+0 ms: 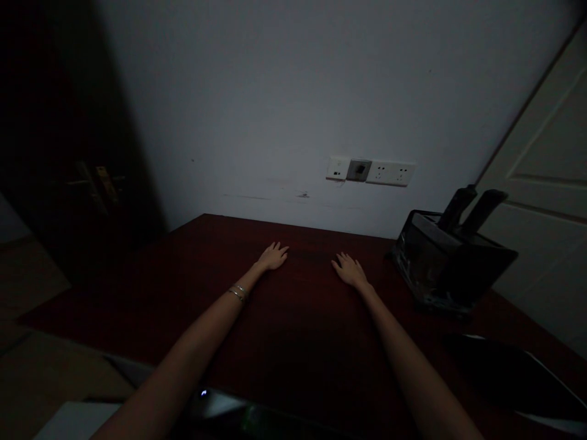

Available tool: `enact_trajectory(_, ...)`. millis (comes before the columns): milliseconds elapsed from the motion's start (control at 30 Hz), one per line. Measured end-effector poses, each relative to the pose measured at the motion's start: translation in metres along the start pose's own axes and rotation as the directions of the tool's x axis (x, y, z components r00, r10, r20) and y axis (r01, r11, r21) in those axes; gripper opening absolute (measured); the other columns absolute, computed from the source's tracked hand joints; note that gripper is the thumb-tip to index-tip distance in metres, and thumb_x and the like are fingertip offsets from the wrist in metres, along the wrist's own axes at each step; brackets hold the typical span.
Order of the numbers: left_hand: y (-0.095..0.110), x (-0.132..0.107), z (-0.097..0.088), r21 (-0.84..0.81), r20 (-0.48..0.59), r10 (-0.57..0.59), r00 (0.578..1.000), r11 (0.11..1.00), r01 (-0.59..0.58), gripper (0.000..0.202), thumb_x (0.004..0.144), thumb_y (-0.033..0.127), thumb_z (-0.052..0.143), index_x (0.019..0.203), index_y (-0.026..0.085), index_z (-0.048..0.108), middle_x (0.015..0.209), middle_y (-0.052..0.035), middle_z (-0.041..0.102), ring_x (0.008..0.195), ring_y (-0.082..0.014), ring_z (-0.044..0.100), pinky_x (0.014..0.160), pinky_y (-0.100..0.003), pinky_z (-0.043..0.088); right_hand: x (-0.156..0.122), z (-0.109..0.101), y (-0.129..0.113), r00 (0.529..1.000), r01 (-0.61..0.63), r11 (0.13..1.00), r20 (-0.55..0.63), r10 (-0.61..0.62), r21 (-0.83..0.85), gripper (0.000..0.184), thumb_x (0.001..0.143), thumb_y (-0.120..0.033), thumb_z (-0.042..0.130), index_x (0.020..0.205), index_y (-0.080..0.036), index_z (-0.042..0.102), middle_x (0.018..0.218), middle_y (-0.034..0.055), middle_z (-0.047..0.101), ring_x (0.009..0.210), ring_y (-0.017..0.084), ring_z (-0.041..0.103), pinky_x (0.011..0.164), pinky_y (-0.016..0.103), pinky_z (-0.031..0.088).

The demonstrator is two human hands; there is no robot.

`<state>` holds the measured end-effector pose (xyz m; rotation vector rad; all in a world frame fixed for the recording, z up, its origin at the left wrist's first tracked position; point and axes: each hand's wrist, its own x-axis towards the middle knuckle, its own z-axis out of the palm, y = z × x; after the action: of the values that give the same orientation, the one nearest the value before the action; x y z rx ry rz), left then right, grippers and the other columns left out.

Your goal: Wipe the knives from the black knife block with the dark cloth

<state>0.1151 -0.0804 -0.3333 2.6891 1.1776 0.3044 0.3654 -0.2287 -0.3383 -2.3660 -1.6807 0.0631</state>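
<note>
Both my arms stretch forward over a dark red wooden table (302,305). My left hand (273,256) lies palm down on the tabletop, fingers spread, with nothing in it. Thin bracelets (239,292) circle the left wrist. To the right, my right hand (348,269) also rests flat, its fingers apart and holding nothing. A stretch of tabletop separates the two hands. The room is dim, so fine detail is hard to make out.
A black mesh desk organizer (440,256) with two dark upright objects stands at the right. Nearer lies a dark flat item (513,373) with pale edges. Wall sockets (389,173) sit behind the table. A dark door (59,134) is at left, a pale panelled door (545,183) at right.
</note>
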Motion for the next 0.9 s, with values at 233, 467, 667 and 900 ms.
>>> enact_trajectory(233, -0.0014, 0.0003, 0.0001, 0.034, 0.014, 0.004, 1.0, 0.999, -0.005, 0.05, 0.088, 0.042, 0.028, 0.135, 0.024, 0.032, 0.144, -0.0069, 0.023, 0.133, -0.029, 0.014, 0.103, -0.039, 0.015, -0.0016, -0.0018, -0.0004, 1.0, 0.011, 1.0, 0.01, -0.011, -0.018, 0.06, 0.088, -0.046, 0.021, 0.135, -0.011, 0.03, 0.144, 0.0121, 0.025, 0.133, 0.023, 0.017, 0.106, 0.042, 0.011)
enact_trajectory(467, -0.001, 0.0, -0.0011, 0.045, 0.019, 0.01, 1.0, 0.999, -0.011, 0.05, 0.089, 0.041, 0.026, 0.136, 0.024, 0.032, 0.144, -0.0082, 0.023, 0.132, -0.0292, 0.016, 0.103, -0.039, 0.015, -0.001, -0.0004, 0.0018, 1.0, 0.018, 1.0, 0.01, -0.018, -0.02, 0.06, 0.088, -0.047, 0.02, 0.136, -0.012, 0.029, 0.145, 0.0116, 0.024, 0.133, 0.023, 0.016, 0.105, 0.042, 0.012)
enact_trajectory(667, -0.0018, 0.0008, -0.0009, 0.057, 0.021, 0.017, 1.0, 0.998, -0.018, 0.051, 0.089, 0.041, 0.027, 0.135, 0.022, 0.033, 0.144, -0.0095, 0.023, 0.132, -0.0285, 0.015, 0.104, -0.038, 0.014, 0.0001, 0.0012, 0.0029, 1.0, 0.014, 1.0, -0.003, -0.014, -0.023, 0.06, 0.088, -0.046, 0.022, 0.135, -0.011, 0.03, 0.144, 0.0118, 0.025, 0.133, 0.023, 0.017, 0.105, 0.042, 0.012)
enact_trajectory(900, -0.0015, 0.0, -0.0011, 0.077, 0.012, 0.015, 1.0, 0.997, -0.016, 0.051, 0.089, 0.043, 0.025, 0.136, 0.024, 0.031, 0.144, -0.0088, 0.023, 0.132, -0.029, 0.017, 0.103, -0.039, 0.017, -0.0007, -0.0009, 0.0028, 1.0, 0.016, 1.0, 0.003, -0.016, -0.024, 0.06, 0.087, -0.047, 0.02, 0.136, -0.012, 0.029, 0.144, 0.0113, 0.025, 0.133, 0.022, 0.018, 0.105, 0.04, 0.012)
